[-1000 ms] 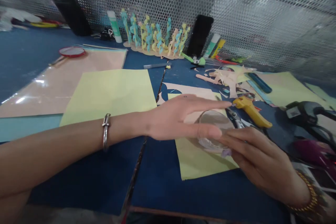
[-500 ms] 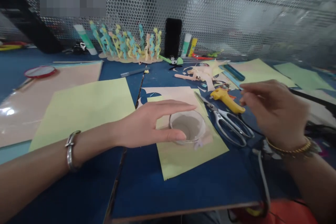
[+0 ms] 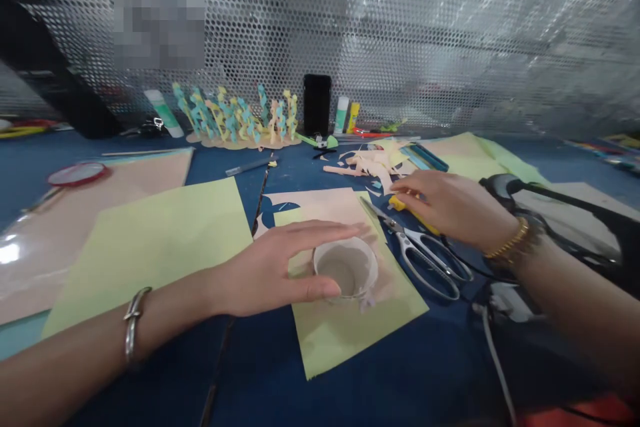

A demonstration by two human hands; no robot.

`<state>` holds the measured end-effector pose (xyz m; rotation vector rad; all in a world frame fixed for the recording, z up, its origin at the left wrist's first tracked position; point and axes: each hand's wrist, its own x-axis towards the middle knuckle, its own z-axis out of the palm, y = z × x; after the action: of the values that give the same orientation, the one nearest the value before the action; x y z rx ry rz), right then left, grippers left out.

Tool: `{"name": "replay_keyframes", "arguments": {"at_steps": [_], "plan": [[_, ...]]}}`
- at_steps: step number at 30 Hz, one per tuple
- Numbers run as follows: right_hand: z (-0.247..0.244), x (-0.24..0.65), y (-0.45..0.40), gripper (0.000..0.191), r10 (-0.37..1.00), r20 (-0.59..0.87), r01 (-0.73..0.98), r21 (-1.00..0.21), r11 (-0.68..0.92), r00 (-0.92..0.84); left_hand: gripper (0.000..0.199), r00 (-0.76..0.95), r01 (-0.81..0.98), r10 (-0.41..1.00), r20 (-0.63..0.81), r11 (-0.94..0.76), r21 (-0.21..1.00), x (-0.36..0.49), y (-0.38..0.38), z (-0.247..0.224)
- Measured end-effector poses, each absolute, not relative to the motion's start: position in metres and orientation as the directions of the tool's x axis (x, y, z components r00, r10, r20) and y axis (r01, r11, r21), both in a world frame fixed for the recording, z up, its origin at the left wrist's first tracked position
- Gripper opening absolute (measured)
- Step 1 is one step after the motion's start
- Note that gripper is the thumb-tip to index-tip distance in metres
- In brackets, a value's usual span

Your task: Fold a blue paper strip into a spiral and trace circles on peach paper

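Note:
A round, pale paper cup with its mouth upward stands on a pink and yellow-green paper sheet. My left hand wraps its left side, fingers behind the rim and thumb in front. Farther right, my right hand reaches over a yellow glue gun, covering most of it. The right fingers are bent, with a gap between thumb and fingertips; whether they touch the gun is unclear. Silver scissors lie between the cup and the right wrist, blades pointing away.
Paper scraps lie beyond the right hand. A paper model with twisted blue and yellow stems, a black phone and glue sticks stand along the mesh wall. Large yellow paper and red-rimmed tape lie left. A cable hangs at right.
My right hand has moved left and forward, from the air beside the glue gun to over it. My left hand stays around the cup. The view has tilted up slightly.

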<state>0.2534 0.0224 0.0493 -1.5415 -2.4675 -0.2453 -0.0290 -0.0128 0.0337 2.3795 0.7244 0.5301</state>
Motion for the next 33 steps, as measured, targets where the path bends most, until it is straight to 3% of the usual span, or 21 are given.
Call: {"name": "replay_keyframes", "arguments": {"at_steps": [3, 7, 11, 16, 18, 23, 27, 29, 33], "plan": [[0.057, 0.224, 0.061, 0.027, 0.902, 0.057, 0.899, 0.127, 0.418, -0.428, 0.056, 0.771, 0.381, 0.610, 0.181, -0.670, 0.637, -0.030, -0.014, 0.034], [0.054, 0.188, 0.113, 0.028, 0.909, 0.023, 0.903, 0.130, 0.410, -0.416, 0.057, 0.766, 0.387, 0.615, 0.188, -0.674, 0.630, -0.030, -0.014, 0.035], [0.048, 0.171, 0.129, 0.031, 0.870, -0.017, 0.869, 0.034, 0.493, -0.493, 0.055, 0.767, 0.363, 0.605, 0.213, -0.683, 0.634, -0.029, -0.015, 0.036], [0.041, 0.163, 0.109, 0.036, 0.682, -0.207, 0.712, -0.161, 0.683, -0.701, 0.057, 0.769, 0.355, 0.605, 0.205, -0.671, 0.651, -0.029, -0.014, 0.036], [0.037, 0.160, 0.106, 0.048, 0.669, -0.233, 0.708, -0.179, 0.684, -0.706, 0.058, 0.772, 0.354, 0.602, 0.203, -0.672, 0.650, -0.029, -0.014, 0.037], [0.032, 0.157, 0.112, 0.045, 0.646, -0.223, 0.683, -0.181, 0.708, -0.730, 0.058, 0.781, 0.345, 0.592, 0.200, -0.676, 0.651, -0.029, -0.013, 0.038], [0.032, 0.157, 0.117, 0.076, 0.670, -0.266, 0.720, -0.189, 0.668, -0.693, 0.059, 0.784, 0.317, 0.581, 0.217, -0.676, 0.665, -0.030, -0.012, 0.034], [0.034, 0.156, 0.118, 0.072, 0.651, -0.322, 0.722, -0.206, 0.661, -0.688, 0.060, 0.784, 0.309, 0.581, 0.220, -0.672, 0.674, -0.031, -0.012, 0.033], [0.040, 0.152, 0.118, 0.044, 0.583, -0.381, 0.684, -0.227, 0.693, -0.718, 0.060, 0.780, 0.319, 0.592, 0.202, -0.654, 0.686, -0.031, -0.011, 0.034]]}}
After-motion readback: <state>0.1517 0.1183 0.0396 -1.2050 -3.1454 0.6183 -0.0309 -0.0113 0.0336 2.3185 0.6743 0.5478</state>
